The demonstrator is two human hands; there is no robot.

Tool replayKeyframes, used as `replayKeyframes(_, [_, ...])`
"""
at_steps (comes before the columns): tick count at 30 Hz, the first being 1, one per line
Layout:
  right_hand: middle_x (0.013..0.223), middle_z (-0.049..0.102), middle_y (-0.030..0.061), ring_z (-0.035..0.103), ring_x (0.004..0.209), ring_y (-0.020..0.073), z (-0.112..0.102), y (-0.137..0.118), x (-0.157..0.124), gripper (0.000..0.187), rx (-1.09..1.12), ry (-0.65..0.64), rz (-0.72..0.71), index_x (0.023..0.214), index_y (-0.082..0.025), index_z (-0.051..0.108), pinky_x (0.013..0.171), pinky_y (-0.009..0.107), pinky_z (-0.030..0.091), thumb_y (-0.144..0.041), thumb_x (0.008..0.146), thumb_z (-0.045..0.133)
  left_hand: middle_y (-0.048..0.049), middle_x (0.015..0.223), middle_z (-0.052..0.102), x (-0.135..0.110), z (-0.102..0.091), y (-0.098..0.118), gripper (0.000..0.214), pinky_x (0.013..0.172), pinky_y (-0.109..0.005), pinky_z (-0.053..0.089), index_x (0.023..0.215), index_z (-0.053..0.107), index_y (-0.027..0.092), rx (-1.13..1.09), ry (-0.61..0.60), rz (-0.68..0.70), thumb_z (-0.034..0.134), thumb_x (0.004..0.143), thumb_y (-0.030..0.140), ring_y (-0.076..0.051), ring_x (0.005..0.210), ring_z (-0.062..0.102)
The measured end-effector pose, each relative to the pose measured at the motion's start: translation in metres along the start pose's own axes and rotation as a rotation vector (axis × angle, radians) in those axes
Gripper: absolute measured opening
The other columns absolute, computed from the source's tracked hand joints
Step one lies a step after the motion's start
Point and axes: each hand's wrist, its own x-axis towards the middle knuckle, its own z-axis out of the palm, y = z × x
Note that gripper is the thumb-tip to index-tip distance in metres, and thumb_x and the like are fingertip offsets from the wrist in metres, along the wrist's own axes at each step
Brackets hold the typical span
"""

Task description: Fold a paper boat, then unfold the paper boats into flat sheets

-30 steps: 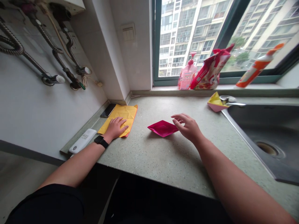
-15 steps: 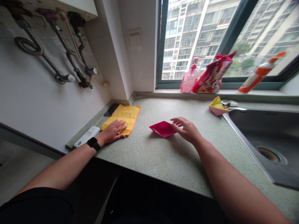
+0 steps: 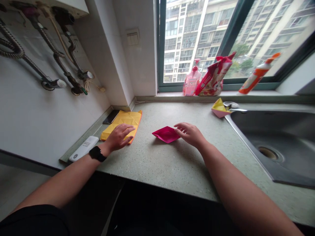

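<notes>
A magenta folded paper boat (image 3: pixel 166 134) sits on the speckled green countertop (image 3: pixel 172 164). My right hand (image 3: pixel 189 133) hovers at its right edge, fingers spread and slightly curled, fingertips touching or nearly touching the paper. My left hand (image 3: pixel 118 137), with a black watch on the wrist, rests with fingers apart on the near corner of a stack of yellow paper sheets (image 3: pixel 125 119) by the wall. Neither hand grips anything.
A steel sink (image 3: pixel 273 144) fills the right. A yellow-and-pink paper boat (image 3: pixel 220 108) sits by its corner. On the sill stand a pink pump bottle (image 3: pixel 191 80), a red bag (image 3: pixel 213 78) and an orange bottle (image 3: pixel 256 74). A white device (image 3: pixel 83 149) and a dark phone (image 3: pixel 110 116) lie along the left wall.
My right hand moved closer to the magenta boat's edge. My left hand shifted slightly and lifted a little on the yellow sheets, with the fingers spreading. The view panned a bit.
</notes>
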Motion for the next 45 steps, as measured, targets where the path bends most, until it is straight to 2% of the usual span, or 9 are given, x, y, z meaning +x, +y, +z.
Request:
replayKeyframes(4, [0.098, 0.075, 0.0058, 0.070, 0.071, 0.0168, -0.001, -0.002, 0.000, 0.016, 0.038, 0.058, 0.001, 0.107, -0.022, 0.076, 0.070, 0.033, 0.061, -0.026, 0.095, 0.066, -0.0113, 0.125, 0.071, 0.069, 0.011, 0.048, 0.023, 0.108, -0.048, 0.056, 0.121, 0.070, 0.022, -0.178, 0.163, -0.008, 0.063, 0.103, 0.033, -0.028, 0.120, 0.068])
replayKeyframes(7, [0.104, 0.072, 0.0060, 0.070, 0.075, 0.0165, -0.004, -0.005, 0.000, 0.012, 0.038, 0.101, -0.054, 0.102, -0.022, 0.075, 0.073, 0.034, 0.061, -0.024, 0.093, 0.067, -0.0106, 0.123, 0.071, 0.107, 0.028, 0.074, 0.013, 0.103, -0.046, 0.058, 0.106, 0.073, 0.022, -0.249, 0.117, 0.030, 0.066, 0.100, 0.032, -0.027, 0.115, 0.069])
replayKeyframes(9, [0.105, 0.070, 0.0064, 0.071, 0.084, 0.0185, -0.005, -0.007, 0.000, 0.011, 0.022, 0.107, -0.116, 0.101, -0.023, 0.075, 0.075, 0.034, 0.061, -0.022, 0.092, 0.068, -0.0101, 0.120, 0.071, 0.117, 0.039, 0.081, 0.010, 0.100, -0.045, 0.059, 0.100, 0.073, 0.022, -0.303, 0.102, 0.022, 0.065, 0.100, 0.028, -0.026, 0.111, 0.070])
replayKeyframes(13, [0.110, 0.070, 0.0075, 0.069, 0.100, 0.0224, 0.000, -0.015, -0.002, 0.004, -0.076, 0.102, -0.235, 0.096, -0.024, 0.076, 0.090, 0.039, 0.059, -0.023, 0.093, 0.073, -0.0085, 0.115, 0.072, 0.110, 0.051, 0.074, 0.012, 0.101, -0.042, 0.058, 0.096, 0.072, 0.022, -0.393, 0.136, -0.017, 0.060, 0.098, 0.020, -0.025, 0.109, 0.070])
replayKeyframes(17, [0.116, 0.071, 0.0073, 0.065, 0.104, 0.0251, 0.010, -0.024, -0.005, 0.003, -0.229, 0.118, -0.231, 0.094, -0.028, 0.078, 0.094, 0.044, 0.056, -0.024, 0.093, 0.077, -0.0063, 0.109, 0.073, 0.100, 0.050, 0.063, 0.018, 0.097, -0.039, 0.058, 0.091, 0.071, 0.022, -0.440, 0.104, -0.058, 0.055, 0.096, 0.014, -0.023, 0.104, 0.071])
replayKeyframes(21, [0.117, 0.072, 0.0073, 0.064, 0.104, 0.0257, 0.018, -0.032, -0.008, 0.005, -0.283, 0.145, -0.208, 0.093, -0.029, 0.078, 0.095, 0.046, 0.054, -0.024, 0.095, 0.077, -0.0052, 0.106, 0.073, 0.100, 0.050, 0.064, 0.021, 0.092, -0.037, 0.058, 0.090, 0.071, 0.022, -0.417, 0.058, -0.059, 0.053, 0.094, 0.011, -0.022, 0.100, 0.071])
replayKeyframes(28, [0.112, 0.071, 0.0071, 0.064, 0.102, 0.0246, 0.025, -0.029, -0.007, 0.008, -0.246, 0.148, -0.193, 0.091, -0.027, 0.077, 0.094, 0.044, 0.054, -0.022, 0.097, 0.073, -0.0059, 0.110, 0.072, 0.100, 0.044, 0.071, 0.012, 0.090, -0.037, 0.059, 0.098, 0.071, 0.022, -0.376, 0.046, -0.005, 0.061, 0.093, 0.016, -0.023, 0.102, 0.070])
replayKeyframes(39, [0.105, 0.072, 0.0078, 0.067, 0.099, 0.0245, 0.023, -0.026, -0.006, 0.011, -0.173, 0.131, -0.149, 0.089, -0.026, 0.076, 0.092, 0.042, 0.057, -0.021, 0.096, 0.069, -0.0068, 0.112, 0.073, 0.095, 0.051, 0.068, 0.007, 0.081, -0.037, 0.058, 0.092, 0.073, 0.022, -0.234, 0.021, 0.020, 0.066, 0.094, 0.020, -0.025, 0.100, 0.071])
replayKeyframes(45, [0.104, 0.072, 0.0082, 0.068, 0.098, 0.0239, 0.022, -0.028, -0.006, 0.010, -0.156, 0.138, -0.146, 0.091, -0.025, 0.075, 0.091, 0.042, 0.057, -0.025, 0.099, 0.068, -0.0074, 0.109, 0.075, 0.096, 0.051, 0.071, 0.013, 0.086, -0.040, 0.058, 0.088, 0.073, 0.021, -0.239, 0.046, 0.017, 0.064, 0.098, 0.022, -0.024, 0.098, 0.070])
